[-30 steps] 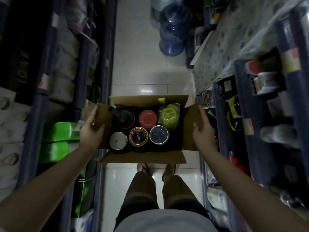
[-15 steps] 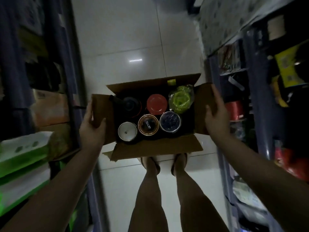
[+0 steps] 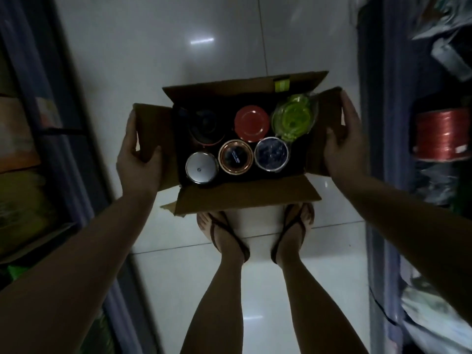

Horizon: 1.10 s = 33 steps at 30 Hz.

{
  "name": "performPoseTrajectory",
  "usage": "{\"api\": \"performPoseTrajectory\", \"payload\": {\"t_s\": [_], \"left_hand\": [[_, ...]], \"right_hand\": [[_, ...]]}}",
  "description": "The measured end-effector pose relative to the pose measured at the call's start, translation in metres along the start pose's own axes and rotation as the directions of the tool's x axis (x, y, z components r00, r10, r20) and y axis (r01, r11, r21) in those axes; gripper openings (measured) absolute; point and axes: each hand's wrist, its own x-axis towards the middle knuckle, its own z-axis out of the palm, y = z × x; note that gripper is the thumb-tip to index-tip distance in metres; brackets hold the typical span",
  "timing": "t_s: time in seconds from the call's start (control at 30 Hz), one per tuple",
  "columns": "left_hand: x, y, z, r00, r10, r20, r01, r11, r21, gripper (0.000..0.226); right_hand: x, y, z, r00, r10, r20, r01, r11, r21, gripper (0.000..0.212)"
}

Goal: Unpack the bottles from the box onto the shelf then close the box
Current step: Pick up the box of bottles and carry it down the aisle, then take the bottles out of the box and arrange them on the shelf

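An open cardboard box (image 3: 245, 198) hangs above the floor, all its flaps folded out. My left hand (image 3: 139, 162) grips its left side flap and my right hand (image 3: 343, 146) grips its right side flap. Several bottles stand upright inside, seen from the top: a red lid (image 3: 252, 123), a green lid wrapped in plastic (image 3: 293, 118), a dark wide one (image 3: 205, 126), a silver cap (image 3: 201, 167), a copper-rimmed cap (image 3: 235, 156) and a dark blue cap (image 3: 272, 154).
Dim shelving (image 3: 63, 139) runs down the left with boxes on it. More shelves (image 3: 378, 123) line the right, holding a red spool (image 3: 443, 134) and plastic-wrapped goods. White floor tiles (image 3: 163, 60) lie between them. My sandalled feet (image 3: 224, 233) stand just under the box.
The view has tilted further down and the box sits lower, closer to my feet. Both hands keep the same hold on the side flaps.
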Motion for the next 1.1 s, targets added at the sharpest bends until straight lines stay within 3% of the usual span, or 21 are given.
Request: {"api": "performPoseTrajectory", "payload": {"t_s": [0.17, 0.53, 0.63, 0.8, 0.9, 1.0, 1.1], "left_hand": [[0.011, -0.023, 0.011, 0.999, 0.001, 0.034, -0.001, 1.0, -0.001, 0.073], [0.021, -0.074, 0.011, 0.997, 0.056, 0.046, -0.058, 0.997, 0.042, 0.074], [0.02, -0.079, 0.012, 0.993, 0.118, 0.02, -0.119, 0.987, 0.107, 0.071], [0.023, -0.066, 0.011, 0.997, -0.008, -0.08, 0.027, 0.972, 0.235, 0.072], [0.015, -0.039, 0.016, 0.982, 0.036, -0.184, 0.004, 0.977, 0.212, 0.059], [0.004, -0.002, 0.027, 0.949, -0.04, -0.314, 0.036, 0.999, -0.02, 0.046], [-0.017, 0.026, 0.049, 0.975, -0.052, -0.216, 0.012, 0.983, -0.183, 0.037]], "right_hand": [[0.01, 0.025, 0.014, 0.999, 0.046, -0.015, -0.045, 0.999, 0.026, 0.065], [0.009, 0.055, 0.024, 0.999, -0.004, -0.039, 0.004, 1.0, 0.002, 0.063], [0.009, 0.057, 0.025, 0.997, 0.01, -0.078, -0.011, 1.0, -0.01, 0.063], [0.015, 0.059, 0.024, 0.994, 0.071, -0.086, -0.083, 0.986, -0.147, 0.065], [0.015, 0.051, 0.018, 0.988, 0.132, -0.081, -0.147, 0.963, -0.226, 0.066], [0.009, 0.034, 0.013, 0.994, -0.072, -0.086, 0.04, 0.944, -0.326, 0.059], [0.004, 0.016, 0.014, 0.966, -0.258, 0.032, 0.254, 0.913, -0.32, 0.056]]}}
